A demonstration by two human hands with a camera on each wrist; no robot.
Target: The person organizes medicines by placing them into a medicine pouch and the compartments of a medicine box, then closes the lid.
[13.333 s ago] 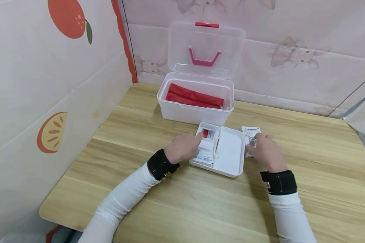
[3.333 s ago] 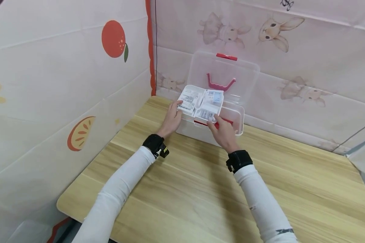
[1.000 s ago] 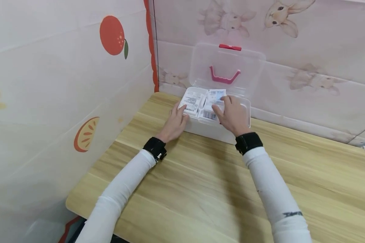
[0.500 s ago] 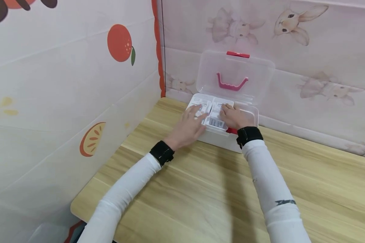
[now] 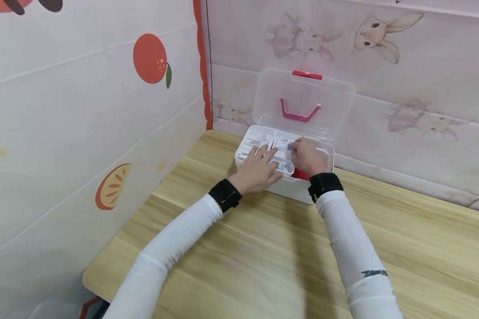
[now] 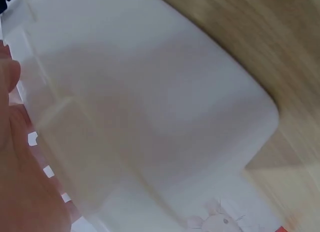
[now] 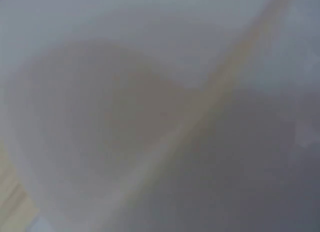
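A white divided tray (image 5: 241,144) sits in the left part of a translucent storage box (image 5: 291,191). Its left compartment holds a printed white medicine box (image 5: 252,141); small white boxes (image 5: 284,142) with print and blue patches lie on its right. My left hand (image 5: 259,172) reaches over the tray's front edge, fingers spread and nearly straight, touching the contents. With fingers curled, my right hand (image 5: 306,156) pinches the blue-marked small box at the tray's right side; its fingertips are partly hidden. Both wrist views show mostly the blurred box wall (image 6: 175,82).
The box's clear lid (image 5: 303,93) stands raised against the wall, with a pink handle (image 5: 299,116) and red latch (image 5: 307,75). A red pouch (image 5: 300,174) shows beside the tray. The wooden table (image 5: 223,266) extends in front; a printed wall (image 5: 116,102) borders the left.
Long before, the tray lay on the table; it now sits in the box. Lately my left hand has moved right from the box's side onto the tray; my right fingers have curled.
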